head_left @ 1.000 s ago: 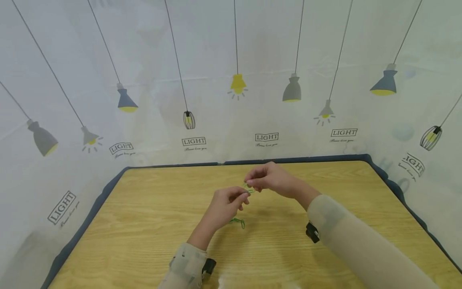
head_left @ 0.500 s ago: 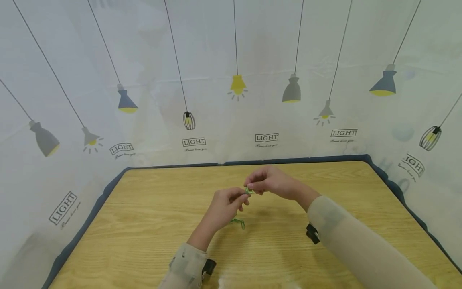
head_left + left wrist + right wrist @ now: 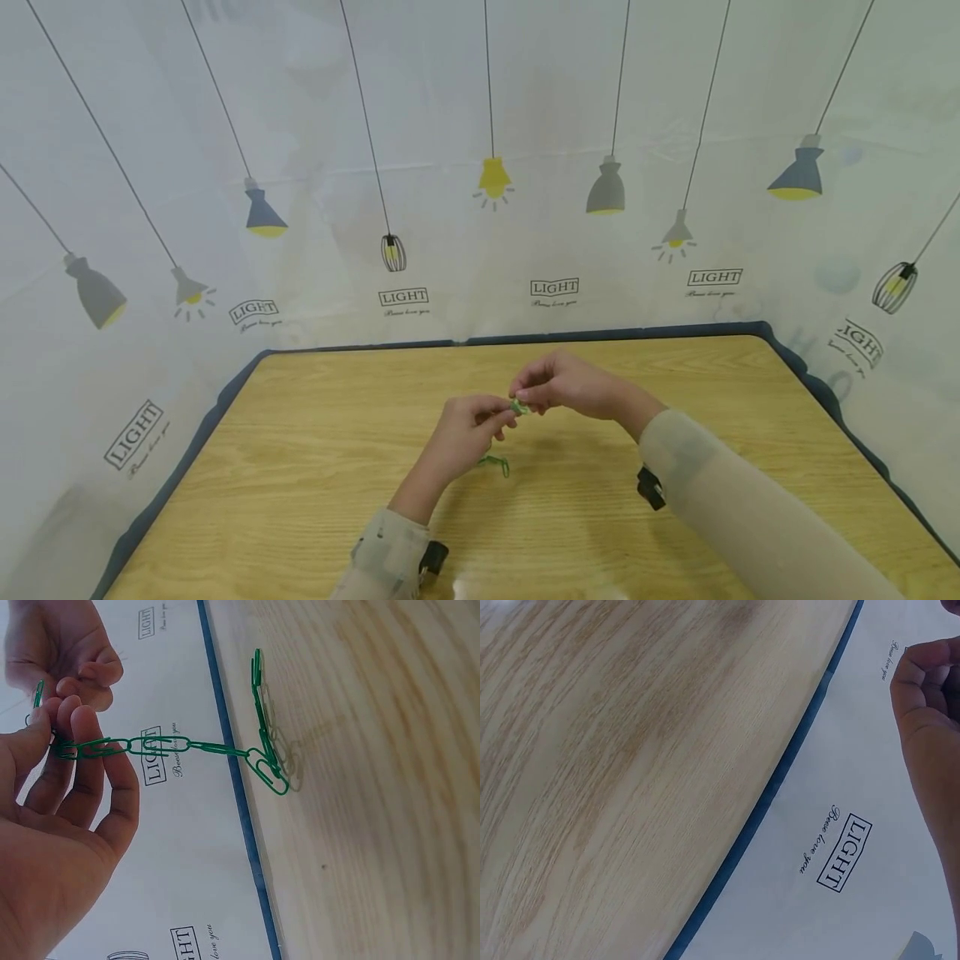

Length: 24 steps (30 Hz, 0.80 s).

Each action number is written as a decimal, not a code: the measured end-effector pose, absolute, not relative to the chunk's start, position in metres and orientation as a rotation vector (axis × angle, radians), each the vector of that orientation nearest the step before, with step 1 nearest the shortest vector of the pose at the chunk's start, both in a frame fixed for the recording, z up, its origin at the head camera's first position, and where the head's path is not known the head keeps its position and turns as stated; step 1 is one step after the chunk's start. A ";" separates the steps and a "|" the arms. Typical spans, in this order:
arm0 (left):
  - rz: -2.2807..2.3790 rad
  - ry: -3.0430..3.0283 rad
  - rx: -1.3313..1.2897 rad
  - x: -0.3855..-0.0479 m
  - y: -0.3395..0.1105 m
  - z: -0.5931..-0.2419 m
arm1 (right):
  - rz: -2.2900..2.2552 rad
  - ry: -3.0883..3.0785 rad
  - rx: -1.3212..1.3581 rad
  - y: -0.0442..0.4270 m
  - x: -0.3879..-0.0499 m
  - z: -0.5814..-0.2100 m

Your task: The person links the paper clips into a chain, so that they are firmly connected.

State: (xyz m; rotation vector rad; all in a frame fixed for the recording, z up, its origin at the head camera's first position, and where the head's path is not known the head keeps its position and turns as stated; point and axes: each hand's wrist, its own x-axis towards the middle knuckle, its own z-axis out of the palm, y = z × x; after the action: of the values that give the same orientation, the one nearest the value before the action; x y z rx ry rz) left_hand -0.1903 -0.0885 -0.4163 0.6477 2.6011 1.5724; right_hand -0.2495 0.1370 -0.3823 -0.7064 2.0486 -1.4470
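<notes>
A chain of linked green paper clips [image 3: 217, 748] hangs from my left hand [image 3: 463, 429], whose thumb and fingers pinch its upper end. The chain's lower end [image 3: 497, 461] lies bent on the wooden table. My right hand [image 3: 576, 387] is just above and right of the left fingertips, its thumb and index finger pinching a green paper clip [image 3: 38, 693] close to the chain's held end. Whether that clip is hooked into the chain is hidden by the fingers. In the right wrist view only part of the right hand [image 3: 930, 690] shows, at the upper right edge.
The wooden table [image 3: 300, 467] has a dark blue edge [image 3: 360, 344] along the back and sides. Behind it stands a pale wall covering [image 3: 450, 108] printed with hanging lamps and the word LIGHT. Dark wrist devices [image 3: 650, 489] sit under both sleeves.
The right hand has come down slightly, bringing its paper clip against the left fingertips. The left hand has barely moved, and the chain's end on the table lies where it was.
</notes>
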 end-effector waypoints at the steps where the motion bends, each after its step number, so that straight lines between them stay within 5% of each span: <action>1: 1.575 2.608 0.651 -0.190 -0.088 -0.416 | -1.444 2.050 -0.708 0.137 -0.250 -0.383; 24: 1.651 2.615 0.713 -0.190 -0.089 -0.419 | -1.450 1.924 -0.798 0.144 -0.247 -0.390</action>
State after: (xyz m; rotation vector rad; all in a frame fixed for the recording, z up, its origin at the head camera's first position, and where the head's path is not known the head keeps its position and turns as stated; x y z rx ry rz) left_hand -0.1900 -0.0886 -0.4189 0.7132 2.6150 1.6513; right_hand -0.2469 0.1441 -0.3896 -0.7983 1.9238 -1.4498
